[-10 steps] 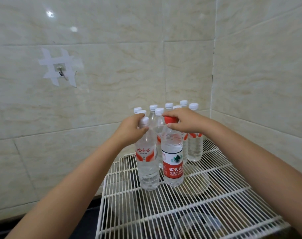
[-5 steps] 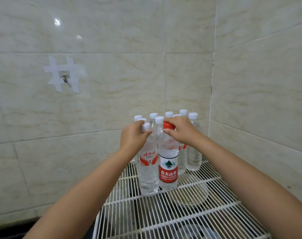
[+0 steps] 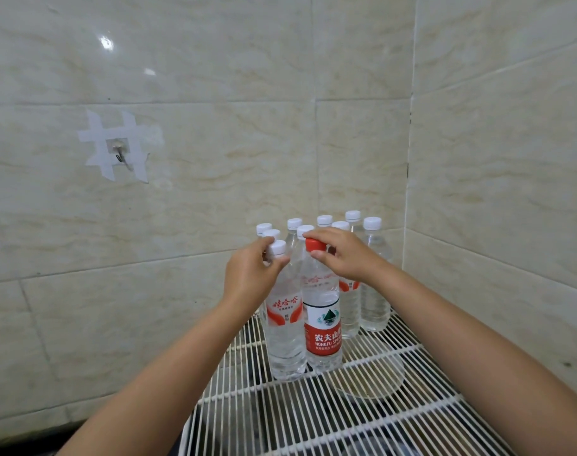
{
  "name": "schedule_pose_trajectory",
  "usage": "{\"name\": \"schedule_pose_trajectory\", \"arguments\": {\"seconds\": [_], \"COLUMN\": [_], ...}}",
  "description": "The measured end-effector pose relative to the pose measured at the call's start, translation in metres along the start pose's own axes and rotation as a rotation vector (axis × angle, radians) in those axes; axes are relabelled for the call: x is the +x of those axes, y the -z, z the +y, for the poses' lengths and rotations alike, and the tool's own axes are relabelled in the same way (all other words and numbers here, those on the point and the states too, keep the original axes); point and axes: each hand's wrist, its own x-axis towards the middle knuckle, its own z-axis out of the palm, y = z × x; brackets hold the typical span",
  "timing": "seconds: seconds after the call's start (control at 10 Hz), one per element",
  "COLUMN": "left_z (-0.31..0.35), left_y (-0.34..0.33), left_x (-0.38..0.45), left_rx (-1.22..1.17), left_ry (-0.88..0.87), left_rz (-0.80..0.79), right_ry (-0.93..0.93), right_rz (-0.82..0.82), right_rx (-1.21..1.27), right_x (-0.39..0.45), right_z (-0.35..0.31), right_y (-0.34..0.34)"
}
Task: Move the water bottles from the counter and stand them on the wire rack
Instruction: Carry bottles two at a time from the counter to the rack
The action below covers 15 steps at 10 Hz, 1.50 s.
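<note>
On the white wire rack point(image 3: 363, 419) in the corner of the tiled walls, we see a cluster of clear water bottles standing upright, and both our hands are on the two nearest ones. Our left hand point(image 3: 251, 274) wraps the neck of the white-capped bottle point(image 3: 285, 327) at front left, its fingers point(image 3: 274, 263) curled together just below the cap and closed on it. Our right hand point(image 3: 343, 256) comes in from the right onto the red-capped bottle point(image 3: 323, 327), which carries a red and white label; thumb and fingertips pinch around the red cap point(image 3: 315, 245) from above. These two bottles stand touching side by side, bases on the rack wires, at the front of the group. Behind them the other white-capped bottles point(image 3: 374, 281) stand in close rows toward the back wall, the rightmost ones near the right wall, all upright as far as we can tell, though our hands hide several of their shoulders. Under the rack wires, to the right of the front pair, a round pale shape point(image 3: 376, 380) shows through; we cannot tell what it is. On the left wall a small metal hook point(image 3: 121, 154) is fixed with crossed strips of white tape point(image 3: 116, 144), well apart from the bottles.
</note>
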Motion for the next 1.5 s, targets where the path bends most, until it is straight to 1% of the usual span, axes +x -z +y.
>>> {"name": "schedule_pose_trajectory", "arguments": {"seconds": [0.2, 0.4, 0.5, 0.6, 0.7, 0.8, 0.9, 1.0, 1.1, 1.2, 1.3, 1.4, 1.5], "left_z": [0.001, 0.000, -0.006, 0.009, -0.005, -0.009, -0.017, -0.015, -0.013, -0.013, -0.014, -0.020, -0.032], "left_y": [-0.002, -0.011, -0.004, 0.012, 0.017, 0.017, 0.016, 0.015, 0.016, 0.020, 0.030, 0.043, 0.066], "left_x": [0.000, 0.003, -0.006, -0.050, -0.057, -0.055, -0.057, -0.067, -0.081, -0.093, -0.103, -0.114, -0.131], "left_rx": [-0.002, -0.021, 0.016, 0.084, 0.089, 0.138, 0.182, 0.200, 0.222, 0.280, 0.368, 0.566, 0.752], "left_ry": [0.008, -0.002, 0.016, 0.133, 0.128, 0.157, 0.171, 0.188, 0.221, 0.248, 0.248, 0.193, 0.225], "left_rz": [-0.001, 0.006, -0.082, -0.066, -0.100, -0.115, -0.173, -0.181, -0.150, -0.166, -0.141, -0.135, -0.140], "right_ry": [0.007, -0.003, -0.040, 0.020, -0.008, -0.057, -0.106, -0.119, -0.105, -0.099, -0.140, -0.133, 0.000], "right_rz": [-0.071, -0.061, -0.039, -0.147, -0.095, 0.002, 0.131, 0.188, 0.172, 0.116, 0.071, 0.155, 0.243], "right_rx": [0.027, 0.007, 0.024, 0.093, 0.084, 0.095, 0.092, 0.071, 0.109, 0.136, 0.085, -0.126, -0.193], "right_x": [0.001, 0.003, 0.005, -0.021, -0.027, -0.024, -0.016, -0.012, -0.015, -0.022, -0.031, -0.044, -0.061], "right_z": [0.005, 0.007, 0.004, -0.014, -0.016, -0.009, -0.011, -0.011, -0.009, -0.009, -0.014, -0.026, -0.057], "right_y": [0.006, 0.007, -0.007, -0.010, -0.022, -0.016, -0.015, -0.018, -0.021, -0.018, -0.021, -0.036, -0.060]}}
